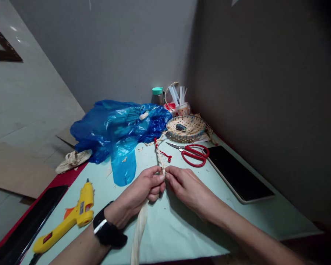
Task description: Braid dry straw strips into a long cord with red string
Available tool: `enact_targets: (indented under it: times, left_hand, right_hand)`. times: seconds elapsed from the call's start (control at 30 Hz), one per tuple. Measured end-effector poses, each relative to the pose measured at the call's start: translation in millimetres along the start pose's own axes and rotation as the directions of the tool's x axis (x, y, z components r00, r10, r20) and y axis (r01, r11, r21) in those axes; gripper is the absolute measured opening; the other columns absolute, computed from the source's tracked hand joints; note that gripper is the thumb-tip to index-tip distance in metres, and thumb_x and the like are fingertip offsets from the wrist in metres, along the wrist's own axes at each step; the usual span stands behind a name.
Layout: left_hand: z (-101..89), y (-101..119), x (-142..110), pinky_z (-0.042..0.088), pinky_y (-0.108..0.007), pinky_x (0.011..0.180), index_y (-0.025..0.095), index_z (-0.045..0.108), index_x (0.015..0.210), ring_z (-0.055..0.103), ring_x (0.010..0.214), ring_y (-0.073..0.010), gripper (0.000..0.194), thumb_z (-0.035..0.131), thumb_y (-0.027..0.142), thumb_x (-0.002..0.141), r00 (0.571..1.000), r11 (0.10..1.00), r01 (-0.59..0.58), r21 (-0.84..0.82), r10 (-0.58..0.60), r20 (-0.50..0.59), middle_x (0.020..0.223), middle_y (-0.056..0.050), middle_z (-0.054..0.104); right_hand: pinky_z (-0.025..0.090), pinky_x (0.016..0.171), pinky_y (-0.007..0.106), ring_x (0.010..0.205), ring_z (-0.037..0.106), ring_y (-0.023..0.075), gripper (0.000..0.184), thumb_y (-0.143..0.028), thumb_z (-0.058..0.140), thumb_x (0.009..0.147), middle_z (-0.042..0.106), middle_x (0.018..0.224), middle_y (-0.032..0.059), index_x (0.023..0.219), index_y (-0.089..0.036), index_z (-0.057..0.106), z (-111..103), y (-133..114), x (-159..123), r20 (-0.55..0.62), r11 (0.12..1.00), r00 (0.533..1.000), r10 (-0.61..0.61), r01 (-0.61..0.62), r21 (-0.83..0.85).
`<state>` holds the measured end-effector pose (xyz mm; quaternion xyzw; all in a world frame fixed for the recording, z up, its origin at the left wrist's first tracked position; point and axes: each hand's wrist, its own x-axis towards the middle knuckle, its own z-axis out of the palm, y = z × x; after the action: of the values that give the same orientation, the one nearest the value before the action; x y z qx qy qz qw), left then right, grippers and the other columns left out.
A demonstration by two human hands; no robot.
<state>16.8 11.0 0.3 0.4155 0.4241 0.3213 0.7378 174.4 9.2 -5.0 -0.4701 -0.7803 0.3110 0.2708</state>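
Note:
A thin pale braid (159, 156) of flat plant fibre runs away from me along the table, its far end tied with red string (165, 154). My left hand (151, 184) pinches the near end of this braid between thumb and fingers. Opposite it, my right hand (182, 180) is closed on the same spot, fingertips meeting those of the left. A long loose fibre strip (139, 232) hangs from under the left hand towards the table's front edge. Exactly which strands each finger grips is hidden.
Red-handled scissors (194, 154) and a dark tablet (239, 173) lie to the right. A yellow glue gun (71, 221) rests at left, near a black flat object (30, 228). Behind are a blue plastic bag (118, 125), a woven basket (193, 127), a green-lidded jar (157, 95) and a cup of sticks (183, 109).

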Motion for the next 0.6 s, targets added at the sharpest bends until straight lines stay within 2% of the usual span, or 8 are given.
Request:
enact_targets:
  times: [0.17, 0.3, 0.43, 0.53, 0.6]
  left_hand:
    - [2.0, -2.9, -0.1, 0.01, -0.017, 0.037, 0.018, 0.045, 0.079, 0.023, 0.039, -0.0025, 0.014, 0.056, 0.026, 0.081, 0.993, 0.998, -0.01, 0.069, 0.018, -0.115, 0.05, 0.008, 0.04]
    - [1.7, -9.0, 2.1, 0.015, -0.019, 0.037, 0.017, 0.046, 0.071, 0.028, 0.038, -0.0038, 0.015, 0.051, 0.027, 0.082, 0.98, 0.964, -0.071, 0.258, 0.116, -0.164, 0.048, 0.007, 0.04]
    - [3.1, -12.6, 2.9, 0.015, -0.02, 0.039, 0.016, 0.048, 0.066, 0.027, 0.039, -0.0036, 0.02, 0.048, 0.027, 0.083, 0.96, 0.917, -0.113, 0.382, 0.2, -0.195, 0.049, 0.005, 0.043]
    - [4.7, -12.6, 2.0, 0.015, -0.02, 0.04, 0.014, 0.051, 0.067, 0.025, 0.041, -0.0033, 0.021, 0.047, 0.026, 0.083, 0.959, 0.917, -0.12, 0.38, 0.206, -0.194, 0.05, 0.004, 0.045]
    - [5.1, -12.2, 0.9, 0.014, -0.02, 0.04, 0.014, 0.05, 0.067, 0.024, 0.041, -0.0033, 0.019, 0.049, 0.025, 0.082, 0.962, 0.937, -0.117, 0.33, 0.19, -0.198, 0.049, 0.006, 0.039]
  right_hand:
    - [0.026, 0.056, 0.026, 0.063, 0.052, 0.015, 0.01, -0.021, 0.039, 0.092, 0.062, 0.074, 0.0051, 0.094, -0.016, 0.048, -1.4, -5.7, -2.5, 0.004, 0.978, 0.999, 0.048, -0.046, -0.204]
    - [0.024, 0.055, 0.026, 0.064, 0.054, 0.0154, 0.01, -0.018, 0.039, 0.092, 0.062, 0.075, 0.0053, 0.087, -0.017, 0.048, -3.7, -8.5, -6.3, 0.032, 0.954, 0.999, 0.036, -0.025, -0.298]
    - [0.021, 0.055, 0.029, 0.062, 0.055, 0.0164, 0.009, -0.013, 0.045, 0.087, 0.062, 0.078, 0.0061, 0.082, -0.017, 0.05, -7.3, -11.6, -14.7, -0.012, 0.88, 1.0, 0.011, -0.015, -0.475]
    - [0.02, 0.053, 0.031, 0.059, 0.057, 0.0181, 0.008, -0.014, 0.047, 0.085, 0.062, 0.074, 0.0045, 0.081, -0.018, 0.052, -5.1, -17.6, -23.3, -0.043, 0.833, 0.999, -0.006, -0.019, -0.553]
    - [0.019, 0.051, 0.031, 0.056, 0.057, 0.0183, 0.007, -0.013, 0.048, 0.084, 0.061, 0.07, 0.0033, 0.081, -0.018, 0.052, 1.9, -23.0, -28.4, -0.069, 0.811, 0.997, -0.026, -0.02, -0.585]
